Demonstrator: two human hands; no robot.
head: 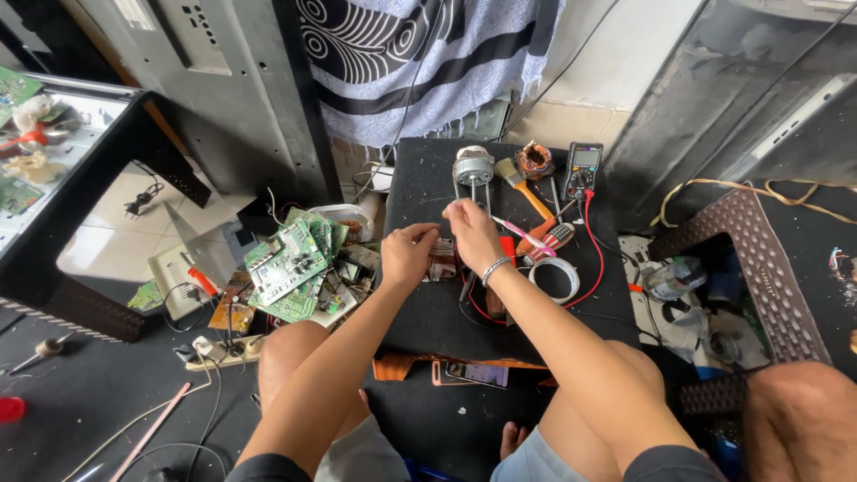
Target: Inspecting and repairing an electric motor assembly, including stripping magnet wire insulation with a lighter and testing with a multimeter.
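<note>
left hand point(408, 253): curled over a small striped part point(443, 260) on the black work mat point(428, 312), fingers pinched at its edge
right hand point(470, 234): closed, fingertips pinching something thin just above the same part; cannot tell what
part location: mid-mat, between both hands, below the small motor point(472, 167)
nearby: multimeter point(582, 169), tape roll point(553, 278), brush point(524, 188), circuit boards point(290, 263) heaped left of the mat
step: fine fingertip work on the part, likely its wiring
next move: steady pinch, small pulls, part kept pinned down
</note>
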